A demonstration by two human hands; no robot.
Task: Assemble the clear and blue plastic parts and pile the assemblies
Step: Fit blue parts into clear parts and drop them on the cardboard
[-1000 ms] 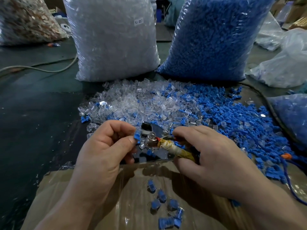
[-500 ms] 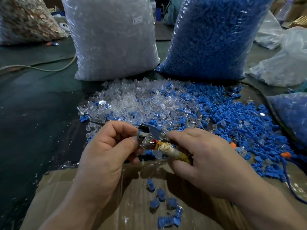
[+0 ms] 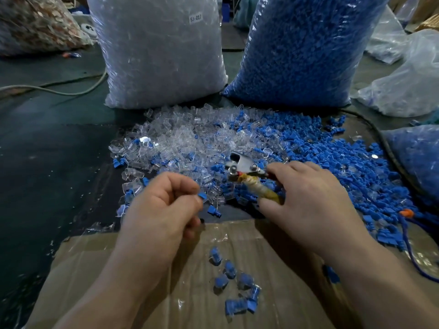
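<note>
My left hand [image 3: 164, 205] pinches a small blue part [image 3: 202, 195] between thumb and forefinger, a little left of the tool. My right hand [image 3: 311, 200] grips a metal crimping tool [image 3: 244, 169] by its yellow-wrapped handle [image 3: 261, 192]. Beyond the hands lies a spread of loose clear parts [image 3: 190, 141] on the left, mixing into loose blue parts [image 3: 332, 162] on the right. Several finished assemblies [image 3: 235, 281] lie in a small pile on the cardboard sheet [image 3: 118, 269] under my forearms.
A big bag of clear parts [image 3: 156, 48] and a big bag of blue parts [image 3: 301, 48] stand behind the heap. Another blue-filled bag [image 3: 418, 157] sits at the right edge. A grey cable [image 3: 59, 91] runs across the dark table at left; a blue cord [image 3: 411, 252] at right.
My left hand has pulled away from the tool head to the left and down, carrying the blue part. The right hand with the tool has shifted right and slightly away.
</note>
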